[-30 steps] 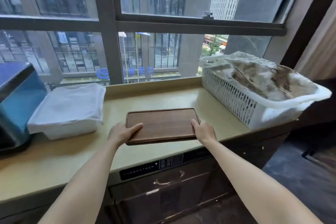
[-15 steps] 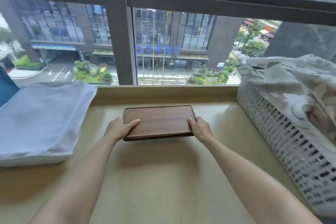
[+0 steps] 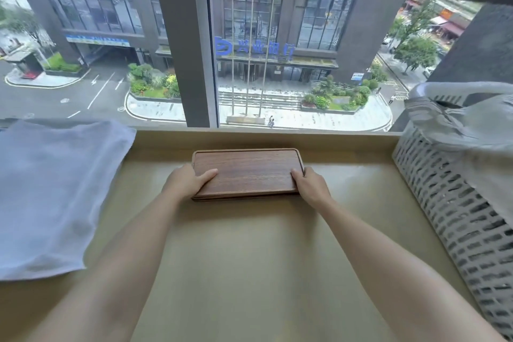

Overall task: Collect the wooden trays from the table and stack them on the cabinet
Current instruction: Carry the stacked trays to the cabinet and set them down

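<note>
A dark wooden tray (image 3: 247, 171) lies flat near the back of the beige cabinet top (image 3: 249, 258), close under the window. A second edge shows beneath its front side, so it looks like a stack of two. My left hand (image 3: 188, 182) grips the tray's left end, thumb on top. On the right end my right hand (image 3: 311, 186) holds it the same way. Whether the tray rests on the surface or hovers just above it, I cannot tell.
A folded white cloth (image 3: 55, 191) covers a box at the left. At the right stands a white perforated basket (image 3: 455, 219) with fabric inside. A raised sill and the window glass close off the back.
The tray has moved away from the cabinet's front edge toward the window, both hands still on it. The camera has leaned forward and down over the top.
</note>
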Action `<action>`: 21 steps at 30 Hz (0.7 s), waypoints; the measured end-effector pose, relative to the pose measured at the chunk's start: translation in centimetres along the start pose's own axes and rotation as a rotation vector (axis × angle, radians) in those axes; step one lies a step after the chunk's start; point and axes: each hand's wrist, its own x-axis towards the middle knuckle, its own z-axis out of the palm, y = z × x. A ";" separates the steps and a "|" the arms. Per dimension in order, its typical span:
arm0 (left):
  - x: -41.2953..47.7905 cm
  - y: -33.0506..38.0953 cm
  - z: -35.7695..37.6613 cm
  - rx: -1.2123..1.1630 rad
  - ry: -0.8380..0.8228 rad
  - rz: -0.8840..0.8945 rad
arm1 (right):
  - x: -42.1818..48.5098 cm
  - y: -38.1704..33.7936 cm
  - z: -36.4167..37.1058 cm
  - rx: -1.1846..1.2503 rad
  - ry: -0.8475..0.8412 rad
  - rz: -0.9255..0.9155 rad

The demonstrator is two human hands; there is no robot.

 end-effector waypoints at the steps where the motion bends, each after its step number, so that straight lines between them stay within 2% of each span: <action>1: 0.3 0.1 0.0 0.016 -0.003 -0.010 | 0.3 -0.1 0.0 -0.011 -0.002 0.001; 11: 2.6 0.4 -0.2 0.108 -0.020 -0.004 | 2.4 -0.9 -0.1 -0.163 -0.029 -0.019; 21: 2.9 1.6 -0.6 0.149 0.004 -0.004 | 2.9 -1.9 0.3 -0.150 -0.061 0.065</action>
